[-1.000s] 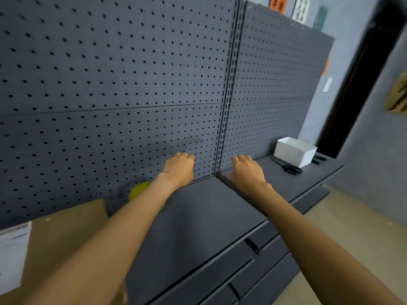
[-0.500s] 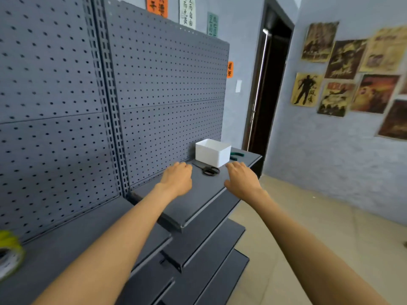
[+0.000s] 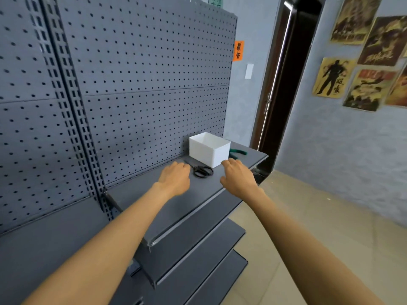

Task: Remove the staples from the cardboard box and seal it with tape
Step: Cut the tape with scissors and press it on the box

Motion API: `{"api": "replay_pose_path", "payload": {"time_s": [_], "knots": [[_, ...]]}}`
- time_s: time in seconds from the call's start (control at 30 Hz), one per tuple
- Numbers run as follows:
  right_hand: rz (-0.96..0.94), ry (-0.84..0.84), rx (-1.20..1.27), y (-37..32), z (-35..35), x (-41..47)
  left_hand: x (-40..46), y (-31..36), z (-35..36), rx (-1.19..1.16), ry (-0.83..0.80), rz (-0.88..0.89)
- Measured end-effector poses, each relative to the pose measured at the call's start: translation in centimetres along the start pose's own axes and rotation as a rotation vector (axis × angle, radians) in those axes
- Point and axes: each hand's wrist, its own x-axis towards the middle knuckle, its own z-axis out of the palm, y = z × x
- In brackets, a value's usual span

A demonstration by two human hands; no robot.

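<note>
Black-handled scissors (image 3: 201,170) lie on the grey shelf (image 3: 154,194), just in front of a white open bin (image 3: 209,149). Green-handled pliers (image 3: 237,152) lie to the right of the bin. My left hand (image 3: 175,180) hovers over the shelf just left of the scissors, fingers loosely curled, holding nothing. My right hand (image 3: 237,177) hovers to the right of the scissors near the bin's front corner, fingers apart and empty. The cardboard box and the tape roll are out of view.
A grey pegboard wall (image 3: 132,84) backs the shelving. Lower shelves (image 3: 198,249) step out below toward the tiled floor (image 3: 308,216). A dark doorway (image 3: 286,84) stands to the right, with posters (image 3: 363,62) on the far wall.
My view has swung right along the shelving; the cardboard box and yellow-green tape roll have left the frame. Both hands have come closer to the scissors and the white bin.
</note>
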Motion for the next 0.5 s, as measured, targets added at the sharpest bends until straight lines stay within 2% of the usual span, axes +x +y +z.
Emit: {"api": "replay_pose_path", "payload": {"time_s": [0.5], "knots": [[0.004,-0.174,0.111,0.4,8.7,11.0,10.0,-3.0,7.2,-0.071,-0.081,-0.050]]}}
